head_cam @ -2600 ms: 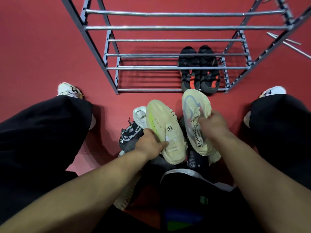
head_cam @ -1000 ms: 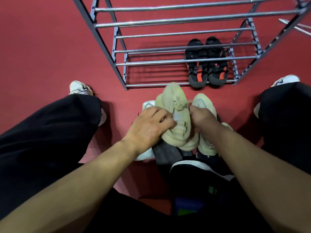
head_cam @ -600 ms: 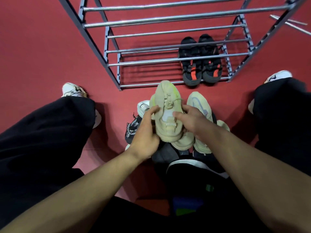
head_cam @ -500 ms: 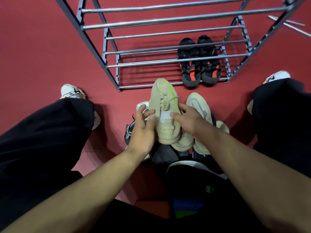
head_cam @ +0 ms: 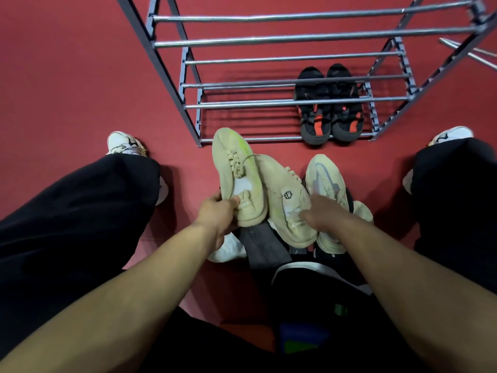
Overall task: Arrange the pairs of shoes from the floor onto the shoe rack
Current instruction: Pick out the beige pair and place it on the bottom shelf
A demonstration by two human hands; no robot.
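1. Left hand: fingers curled round the heel of one beige shoe, held toe-out above the pile.
2. Right hand: blurred, lying on the heel end of a second beige shoe; whether it grips cannot be told.
3. Beige shoes: two, side by side, touching.
4. Cream shoe: one, just right of the right hand.
5. Black shoes: one pair, at the right end of the rack's bottom shelf.
6. Floor: red; the pile lies before the rack's front edge.
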